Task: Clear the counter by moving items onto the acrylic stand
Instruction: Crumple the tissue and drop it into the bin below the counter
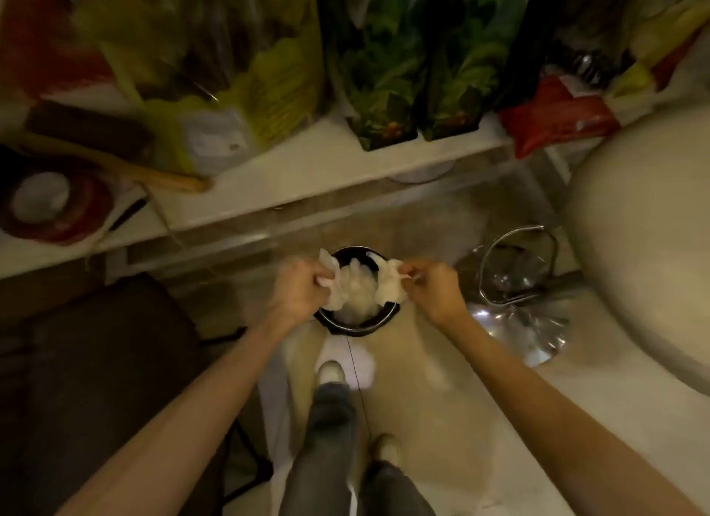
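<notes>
I look down at a small black round bin [359,325] on the floor below the counter. A white plastic bag [357,289] lies in its mouth. My left hand [303,289] is shut on the bag's left edge and my right hand [432,289] pinches its right edge, so the bag is stretched between them over the bin. The white counter [307,170] runs across the upper part of the view, with bagged greens [415,66] and yellow-green bags [215,62] on it. I cannot make out an acrylic stand for certain; the picture is blurred.
A red packet [553,112] lies at the counter's right end, and a red bowl with something white [50,204] at its left. A chrome stool base [522,296] and a pale round seat [649,231] stand at right. A dark chair [96,381] is at left. My feet [330,373] are below.
</notes>
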Demonstrator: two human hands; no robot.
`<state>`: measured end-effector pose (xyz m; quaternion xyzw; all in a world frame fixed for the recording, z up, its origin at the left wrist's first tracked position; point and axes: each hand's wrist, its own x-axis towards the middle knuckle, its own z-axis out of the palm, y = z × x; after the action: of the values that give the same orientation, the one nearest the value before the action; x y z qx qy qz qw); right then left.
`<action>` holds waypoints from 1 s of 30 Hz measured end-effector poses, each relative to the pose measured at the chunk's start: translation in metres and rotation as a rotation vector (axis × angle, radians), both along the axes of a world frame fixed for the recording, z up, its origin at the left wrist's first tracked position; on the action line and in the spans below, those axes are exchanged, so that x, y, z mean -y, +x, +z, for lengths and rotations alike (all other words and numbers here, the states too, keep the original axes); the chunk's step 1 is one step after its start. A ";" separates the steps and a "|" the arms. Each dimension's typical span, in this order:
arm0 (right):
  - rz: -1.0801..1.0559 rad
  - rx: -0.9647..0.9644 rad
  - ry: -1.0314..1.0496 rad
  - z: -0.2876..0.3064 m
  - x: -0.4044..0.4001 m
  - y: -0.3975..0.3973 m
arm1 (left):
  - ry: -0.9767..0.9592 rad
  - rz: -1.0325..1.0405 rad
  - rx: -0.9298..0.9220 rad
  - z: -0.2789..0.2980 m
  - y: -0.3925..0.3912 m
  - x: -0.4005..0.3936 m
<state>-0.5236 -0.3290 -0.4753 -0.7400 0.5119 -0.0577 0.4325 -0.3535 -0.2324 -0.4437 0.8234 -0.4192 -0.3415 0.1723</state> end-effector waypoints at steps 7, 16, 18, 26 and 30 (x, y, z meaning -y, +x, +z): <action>-0.004 -0.125 0.133 -0.189 -0.003 0.020 | 0.096 0.086 0.020 -0.202 0.000 0.016; 0.057 -0.217 0.283 -0.311 0.008 0.057 | 0.227 -0.026 -0.032 -0.332 0.000 0.037; 0.012 -0.221 0.332 -0.312 0.010 0.060 | 0.296 -0.077 -0.070 -0.334 -0.002 0.037; 0.003 -0.159 0.282 -0.223 0.015 0.038 | 0.338 -0.060 -0.143 -0.251 0.002 0.026; 0.097 -0.160 0.217 -0.135 0.016 0.028 | 0.307 -0.100 -0.126 -0.168 0.003 0.021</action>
<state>-0.4951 -0.3447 -0.6099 -0.7152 0.5115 0.0782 0.4699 -0.3502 -0.2530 -0.6116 0.7951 -0.3907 -0.4608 0.0532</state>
